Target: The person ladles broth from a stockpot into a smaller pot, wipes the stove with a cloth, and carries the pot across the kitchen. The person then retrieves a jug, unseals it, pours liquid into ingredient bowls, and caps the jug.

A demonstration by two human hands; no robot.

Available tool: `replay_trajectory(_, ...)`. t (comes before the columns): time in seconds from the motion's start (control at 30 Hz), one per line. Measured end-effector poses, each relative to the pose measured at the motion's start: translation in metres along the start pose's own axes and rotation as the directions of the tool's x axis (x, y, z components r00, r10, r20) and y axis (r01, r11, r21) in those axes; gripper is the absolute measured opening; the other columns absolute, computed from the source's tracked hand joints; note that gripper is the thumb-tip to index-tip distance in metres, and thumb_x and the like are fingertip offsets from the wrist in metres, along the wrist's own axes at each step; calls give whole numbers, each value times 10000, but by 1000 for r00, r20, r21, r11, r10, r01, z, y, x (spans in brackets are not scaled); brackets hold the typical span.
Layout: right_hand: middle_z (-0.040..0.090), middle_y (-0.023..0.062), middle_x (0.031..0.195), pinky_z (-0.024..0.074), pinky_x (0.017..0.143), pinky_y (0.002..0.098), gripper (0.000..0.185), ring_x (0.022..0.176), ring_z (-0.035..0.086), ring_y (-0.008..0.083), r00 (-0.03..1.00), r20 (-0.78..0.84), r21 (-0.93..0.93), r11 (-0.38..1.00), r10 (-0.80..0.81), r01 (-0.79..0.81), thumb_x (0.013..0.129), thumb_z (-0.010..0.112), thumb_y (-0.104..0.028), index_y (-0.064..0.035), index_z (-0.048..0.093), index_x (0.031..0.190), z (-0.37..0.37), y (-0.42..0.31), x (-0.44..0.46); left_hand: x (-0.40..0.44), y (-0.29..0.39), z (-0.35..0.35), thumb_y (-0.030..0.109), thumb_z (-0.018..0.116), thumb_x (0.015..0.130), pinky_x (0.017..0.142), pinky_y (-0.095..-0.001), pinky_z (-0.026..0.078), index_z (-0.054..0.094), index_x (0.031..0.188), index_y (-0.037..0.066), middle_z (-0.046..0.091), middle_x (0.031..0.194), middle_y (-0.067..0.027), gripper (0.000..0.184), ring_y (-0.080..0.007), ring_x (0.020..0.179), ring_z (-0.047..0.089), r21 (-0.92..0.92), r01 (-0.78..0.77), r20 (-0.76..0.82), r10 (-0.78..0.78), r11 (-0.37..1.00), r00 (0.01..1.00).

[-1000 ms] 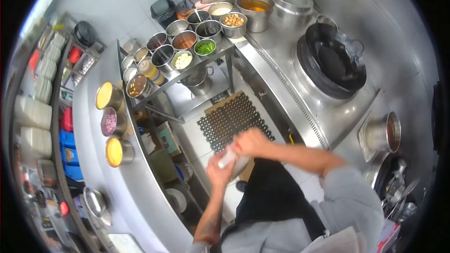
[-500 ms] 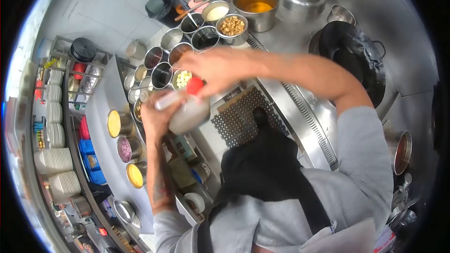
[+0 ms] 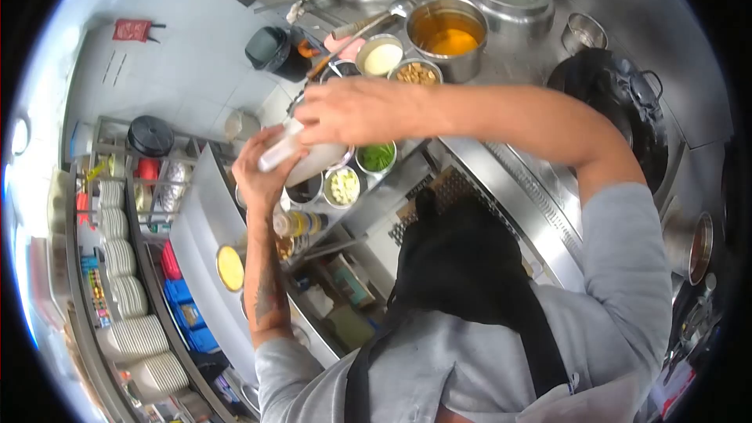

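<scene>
A translucent white plastic jug (image 3: 315,161) is held up over the row of metal pots, tilted on its side. My left hand (image 3: 265,171) is closed around its handle. Bent over the jug's upper side is my right hand (image 3: 352,112), its curled fingers touching the plastic; the red cap is out of sight. Just below the jug stand a pot of pale chopped pieces (image 3: 342,187) and a pot of chopped greens (image 3: 377,157). Beneath my left forearm lies a bottle with a yellowish label (image 3: 296,224). My right hand and the jug hide other pots.
Behind my right arm stand a pot of orange liquid (image 3: 448,35), a pot of cream-coloured contents (image 3: 381,58) and a pot of brown cubes (image 3: 416,73). A black wok (image 3: 650,121) sits at the right. Shelves with stacked plates (image 3: 137,345) run along the left.
The jug has moved slightly up and turned, and its red cap no longer shows. My right hand has shifted up and closer to my left hand. The camera view has shifted too.
</scene>
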State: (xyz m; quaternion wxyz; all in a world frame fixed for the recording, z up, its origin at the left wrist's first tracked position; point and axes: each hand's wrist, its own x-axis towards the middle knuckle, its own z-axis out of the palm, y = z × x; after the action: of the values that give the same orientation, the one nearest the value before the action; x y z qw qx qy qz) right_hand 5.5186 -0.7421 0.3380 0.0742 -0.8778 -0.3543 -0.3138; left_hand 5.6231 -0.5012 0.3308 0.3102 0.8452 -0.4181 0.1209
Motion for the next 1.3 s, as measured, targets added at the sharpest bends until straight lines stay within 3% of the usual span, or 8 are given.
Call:
replay_trajectory(0.17, 637, 85, 1031, 568, 776, 360, 212, 965, 658, 268, 974, -191, 122, 988, 120, -98, 871, 632, -173, -104, 639, 1071, -1, 10, 34, 26, -39, 0, 190, 960, 625, 956, -381, 553, 716, 763, 17, 745, 1104, -96, 329, -266, 1065, 708, -134, -160, -49, 154, 978, 987)
replay_trajectory(0.23, 658, 107, 907, 589, 688, 398, 212, 788, 699, 310, 787, 458, -46, 895, 414, -444, 882, 649, -208, -57, 621, 1028, -5, 11, 48, 42, -50, 1, 171, 960, 628, 949, -385, 556, 694, 726, 17, 745, 1101, -99, 322, -253, 1063, 709, -142, -176, -40, 172, 974, 984)
replay_trajectory(0.5, 588, 105, 1028, 580, 650, 340, 277, 777, 662, 245, 998, -63, -97, 995, 21, -27, 838, 645, -199, -199, 637, 1116, 57, 81, 57, 98, -104, 5, 93, 941, 648, 774, -298, 555, 770, 837, 16, 752, 1081, -87, 267, -145, 894, 700, -266, -93, -16, 92, 959, 996)
replay_trajectory(0.7, 590, 169, 1017, 586, 707, 395, 268, 837, 704, 286, 723, 347, -154, 797, 598, -585, 875, 672, -227, -57, 602, 1070, 50, 70, 79, 117, -101, 15, 123, 943, 641, 761, -323, 574, 758, 825, 12, 751, 1085, -70, 284, -174, 886, 715, -137, -205, -22, 204, 969, 979)
replay_trajectory(0.9, 643, 124, 1098, 575, 741, 389, 151, 883, 705, 252, 981, -84, -46, 983, 175, -179, 890, 672, -141, -73, 615, 1013, 39, 91, 48, 122, -107, 2, 178, 963, 598, 880, -392, 584, 686, 738, -2, 744, 1086, -87, 358, -254, 1002, 719, -16, -212, -42, 212, 977, 976)
replay_trajectory(1.03, 650, 63, 987, 528, 638, 321, 226, 772, 677, 184, 605, -447, 252, 742, 659, -622, 857, 771, -184, -97, 609, 988, 43, 100, -23, 115, -102, -4, 169, 969, 588, 1070, -560, 470, 645, 712, 2, 736, 1069, -123, 385, -294, 1075, 702, -129, -430, -104, 419, 894, 902)
replay_trajectory(1.17, 606, 7, 645, 482, 492, 253, 342, 573, 617, 72, 188, 409, 605, -111, 893, -789, 899, 785, -318, -70, 552, 866, 96, 43, -93, 126, -93, -2, 174, 955, 626, 961, -436, 545, 724, 841, -5, 748, 1063, -128, 363, -273, 999, 724, -68, -287, -22, 286, 956, 958)
replay_trajectory(1.3, 679, 73, 725, 504, 448, 280, 436, 543, 650, 144, 225, 657, 625, -353, 719, -696, 832, 822, -411, -33, 631, 939, 166, 12, -77, 180, -89, 33, 412, 919, 674, 694, -363, 578, 763, 907, -27, 740, 779, -167, 521, -277, 703, 738, 202, 2, 328, -70, 979, 942)
